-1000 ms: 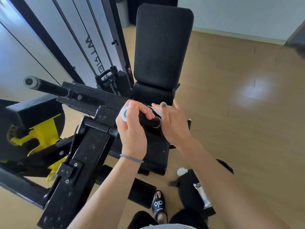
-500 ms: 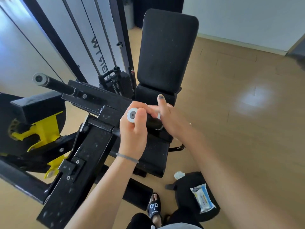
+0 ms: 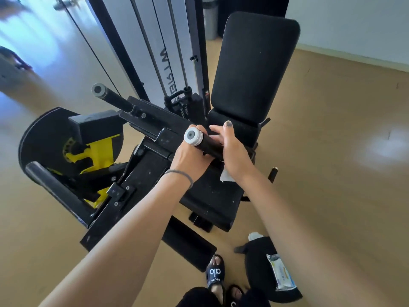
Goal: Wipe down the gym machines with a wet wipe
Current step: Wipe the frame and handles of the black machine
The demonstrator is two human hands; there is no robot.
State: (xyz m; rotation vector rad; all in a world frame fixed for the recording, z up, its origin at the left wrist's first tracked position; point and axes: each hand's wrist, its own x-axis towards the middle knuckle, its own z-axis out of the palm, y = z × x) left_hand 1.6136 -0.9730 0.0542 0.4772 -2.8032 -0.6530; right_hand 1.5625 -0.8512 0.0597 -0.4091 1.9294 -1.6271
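Note:
A black gym machine stands before me, with an upright back pad (image 3: 254, 69) and a dusty seat pad (image 3: 212, 196). Its near handle (image 3: 210, 147) is a black bar ending in a white cap (image 3: 193, 136). My left hand (image 3: 188, 158) grips the bar from below, just behind the cap. My right hand (image 3: 234, 151) wraps the bar further along, pressing a white wet wipe (image 3: 226, 175) to it. Only a corner of the wipe hangs out below my palm.
A second handle (image 3: 110, 96) sticks out at the left above a yellow and black cam (image 3: 95, 151). The weight stack frame (image 3: 155, 52) rises behind. On the wooden floor lie a wipe pack (image 3: 281, 273) on a black bag (image 3: 259, 258) and my sandalled foot (image 3: 214, 273).
My left hand has slid down off the white cap, which now shows fully. My right hand has closed round the bar, and the wipe's corner has come into sight below it.

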